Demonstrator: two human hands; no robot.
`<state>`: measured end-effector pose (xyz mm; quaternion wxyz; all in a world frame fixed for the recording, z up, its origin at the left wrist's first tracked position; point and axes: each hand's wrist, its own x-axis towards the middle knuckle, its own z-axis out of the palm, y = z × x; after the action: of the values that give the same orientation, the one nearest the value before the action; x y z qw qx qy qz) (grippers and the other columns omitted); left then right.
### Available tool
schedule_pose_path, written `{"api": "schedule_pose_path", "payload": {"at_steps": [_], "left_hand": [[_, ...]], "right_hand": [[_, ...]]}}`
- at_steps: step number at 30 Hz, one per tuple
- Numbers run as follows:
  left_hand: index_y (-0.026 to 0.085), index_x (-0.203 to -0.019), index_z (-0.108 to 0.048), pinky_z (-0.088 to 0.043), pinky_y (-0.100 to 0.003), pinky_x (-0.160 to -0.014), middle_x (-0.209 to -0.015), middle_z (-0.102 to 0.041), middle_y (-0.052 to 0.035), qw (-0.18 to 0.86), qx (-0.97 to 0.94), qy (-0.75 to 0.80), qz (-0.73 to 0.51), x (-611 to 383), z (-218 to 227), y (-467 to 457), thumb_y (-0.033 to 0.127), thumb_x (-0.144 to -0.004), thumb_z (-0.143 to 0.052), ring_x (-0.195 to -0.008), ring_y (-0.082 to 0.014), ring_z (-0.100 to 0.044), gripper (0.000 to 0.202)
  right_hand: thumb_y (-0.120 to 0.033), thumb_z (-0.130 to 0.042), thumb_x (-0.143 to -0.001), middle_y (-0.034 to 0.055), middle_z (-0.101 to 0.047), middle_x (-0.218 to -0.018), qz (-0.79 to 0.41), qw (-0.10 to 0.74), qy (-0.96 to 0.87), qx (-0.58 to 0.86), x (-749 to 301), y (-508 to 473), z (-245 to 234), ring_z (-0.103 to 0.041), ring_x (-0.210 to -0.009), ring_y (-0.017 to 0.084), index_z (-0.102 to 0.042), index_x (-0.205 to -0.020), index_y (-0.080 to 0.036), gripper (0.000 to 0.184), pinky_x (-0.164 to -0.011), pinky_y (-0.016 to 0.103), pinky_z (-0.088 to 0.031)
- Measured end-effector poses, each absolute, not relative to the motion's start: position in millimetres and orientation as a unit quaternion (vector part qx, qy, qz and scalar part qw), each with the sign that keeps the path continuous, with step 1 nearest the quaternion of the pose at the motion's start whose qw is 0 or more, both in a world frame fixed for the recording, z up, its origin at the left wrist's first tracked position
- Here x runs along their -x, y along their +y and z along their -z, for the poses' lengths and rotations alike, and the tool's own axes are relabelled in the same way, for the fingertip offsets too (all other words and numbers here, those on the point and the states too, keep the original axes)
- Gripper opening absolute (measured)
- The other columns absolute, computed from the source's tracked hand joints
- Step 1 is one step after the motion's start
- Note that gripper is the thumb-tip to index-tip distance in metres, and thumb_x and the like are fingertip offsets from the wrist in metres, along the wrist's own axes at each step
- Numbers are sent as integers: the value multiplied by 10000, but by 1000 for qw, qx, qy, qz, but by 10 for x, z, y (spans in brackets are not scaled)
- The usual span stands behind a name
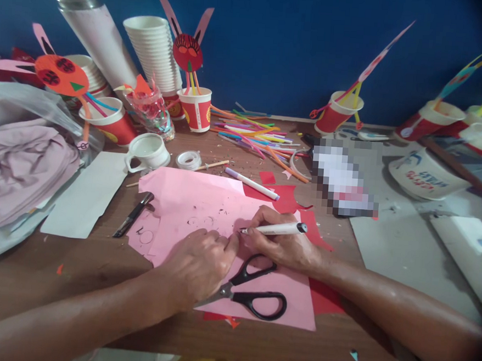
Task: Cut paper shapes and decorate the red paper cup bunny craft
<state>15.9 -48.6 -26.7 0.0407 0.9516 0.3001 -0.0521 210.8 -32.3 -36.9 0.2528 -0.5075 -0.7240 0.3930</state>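
My right hand (276, 240) grips a white marker (281, 228) with a dark end cap, its tip down at the fingertips of my left hand (204, 260). Curled fingers of that left hand rest on a pink paper sheet (194, 199); whatever they hold, if anything, is hidden. Small dark marks and drawn circles show on the sheet. Black-handled scissors (225, 290) lie on it with the blades partly under my left hand. Red paper (285, 199) shows from beneath the sheet. A white and purple marker (252, 183) lies along the sheet's far edge.
Left of the paper are a black utility knife (134, 215), a white card (85, 194) and a white mug (147, 151). Colourful pipe cleaners (256, 135) lie behind. Paper cups (194, 109) with decorated figures line the wall. A blurred phone (342, 179) lies right.
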Motion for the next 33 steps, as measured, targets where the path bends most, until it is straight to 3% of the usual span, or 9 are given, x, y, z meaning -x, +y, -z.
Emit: {"api": "schedule_pose_path", "payload": {"at_steps": [15,33], "left_hand": [[14,-1083,-543,-485,-348,-534,-675,-632,-74,-2,-950,311,7,-195,304,-501,120,-770,-431,-600,-214,-597,349],[19,-1089,-532,-483,-346,-542,-672,-631,-68,-7,-949,314,-4,-173,332,-517,134,-771,-446,-592,-208,-596,349]], "right_hand": [[-328,-523,-824,-34,-597,-556,-393,264,-715,514,-2118,-335,360,-544,-441,102,-480,-735,-205,158,-386,180,-370],[-267,-518,-819,-42,-543,-590,-370,271,-722,518,-2170,-341,485,-455,-488,85,-468,-753,-195,110,-436,195,-351]]}}
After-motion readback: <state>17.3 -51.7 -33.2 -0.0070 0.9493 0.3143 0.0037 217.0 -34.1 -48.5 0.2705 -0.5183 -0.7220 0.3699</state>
